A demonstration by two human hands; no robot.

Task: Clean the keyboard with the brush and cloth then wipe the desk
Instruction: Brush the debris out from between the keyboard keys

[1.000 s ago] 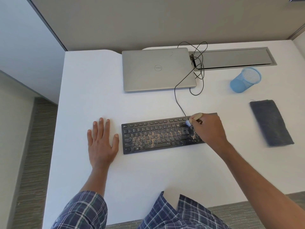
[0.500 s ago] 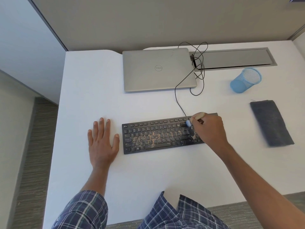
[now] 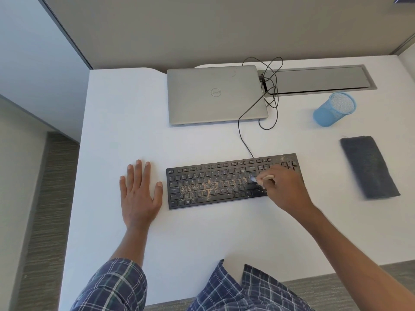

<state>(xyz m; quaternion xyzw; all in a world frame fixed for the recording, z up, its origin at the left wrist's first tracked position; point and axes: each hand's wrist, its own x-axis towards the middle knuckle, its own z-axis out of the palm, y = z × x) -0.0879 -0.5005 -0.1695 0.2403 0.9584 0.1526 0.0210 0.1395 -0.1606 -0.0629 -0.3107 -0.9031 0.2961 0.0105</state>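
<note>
Black keyboard [image 3: 213,185] flat on the white desk [image 3: 125,122], near the middle, long side running left to right. Tan dust [image 3: 202,189] scattered over the middle rows of keys, a little more at the far right corner. Small brush [image 3: 261,178] with a pale wooden handle and pale bristles, tip down on the keys toward the right end of the main block. Pinched in the right hand [image 3: 285,189], fingers curled round the handle, hand covering the near right part of the keyboard. Just left of the keyboard, left hand [image 3: 139,194] palm down on the desk, fingers straight and slightly spread, holding nothing; thumb close to the keyboard's left edge, cannot tell whether touching.

Thin black cable [image 3: 241,131] running from the keyboard's far edge to a loose tangle beside a closed grey laptop [image 3: 215,95] farther back. Right of the laptop, long grey cover [image 3: 318,78] set into the desk. Blue mesh cup [image 3: 334,108] just nearer than that cover, toward the right. Dark grey cloth [image 3: 369,167], folded, lying well to the right of the keyboard, apart from both hands. Plaid sleeve [image 3: 116,286] on the left arm at the near edge. Beige partition [image 3: 202,30] behind the desk.
</note>
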